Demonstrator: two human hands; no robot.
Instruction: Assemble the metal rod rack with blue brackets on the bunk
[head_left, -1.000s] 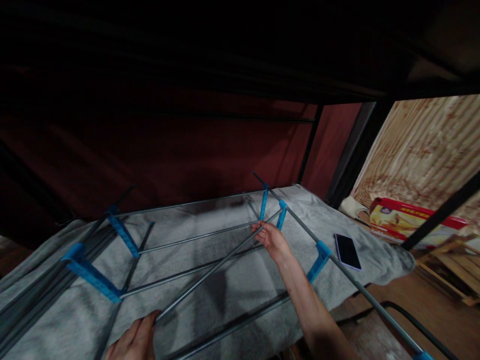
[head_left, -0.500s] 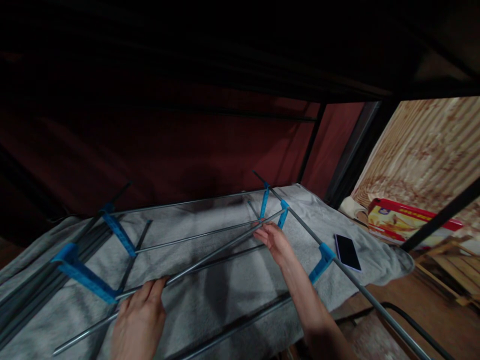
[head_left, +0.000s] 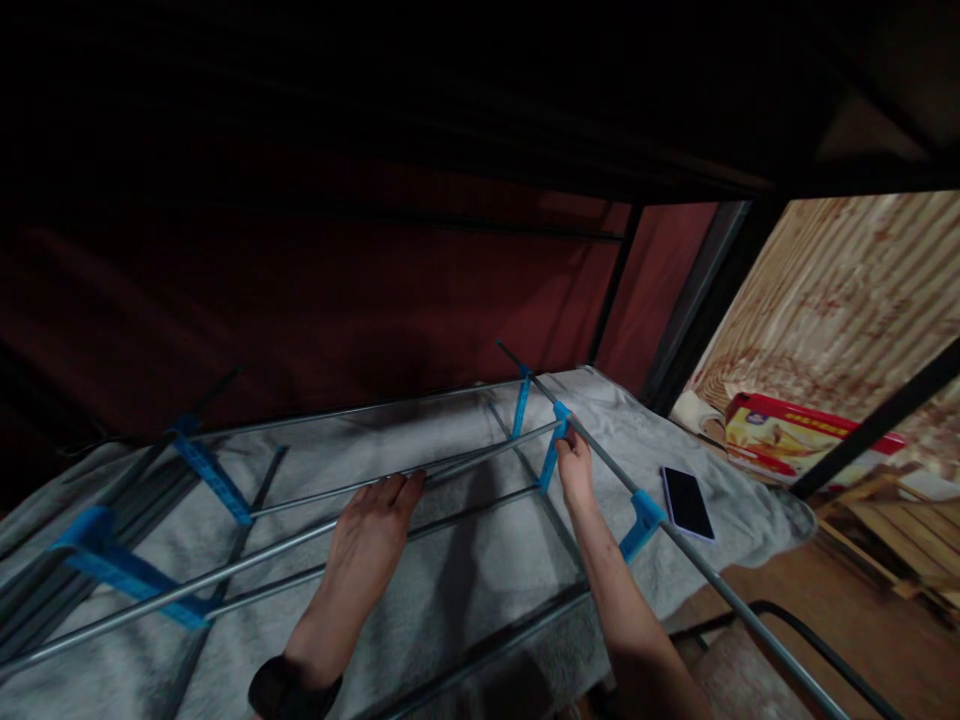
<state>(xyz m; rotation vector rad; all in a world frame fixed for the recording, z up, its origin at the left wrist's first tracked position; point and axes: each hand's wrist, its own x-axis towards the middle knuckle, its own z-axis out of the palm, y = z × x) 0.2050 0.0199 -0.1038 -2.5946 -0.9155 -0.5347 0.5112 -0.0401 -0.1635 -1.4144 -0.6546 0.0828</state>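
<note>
A frame of grey metal tubes and blue plastic connectors lies across a grey blanket (head_left: 472, 560). My left hand (head_left: 371, 535) is wrapped over a long metal tube (head_left: 255, 555) that slants across the frame, from the lower left up to the right side. At that tube's far right end, the fingers of my right hand (head_left: 576, 472) pinch a blue connector (head_left: 550, 460) where it meets the long side tube (head_left: 611, 462). My fingertips there are partly hidden. A nearer blue connector (head_left: 643, 525) sits on the same side tube. At the left are two more, including a large blue connector (head_left: 124, 565).
A phone (head_left: 688, 503) lies on the blanket to the right. Several loose dark tubes (head_left: 112, 545) lie at the left. Black bed-frame posts (head_left: 709, 300) and a dark overhang surround the space. Beyond are a red and yellow box (head_left: 795, 440) and a wooden stool (head_left: 892, 540).
The slanting tube has swung up at its left end, now crossing over the left connectors. My left hand has slid right along it. My right hand has moved right, from the tube to the connector.
</note>
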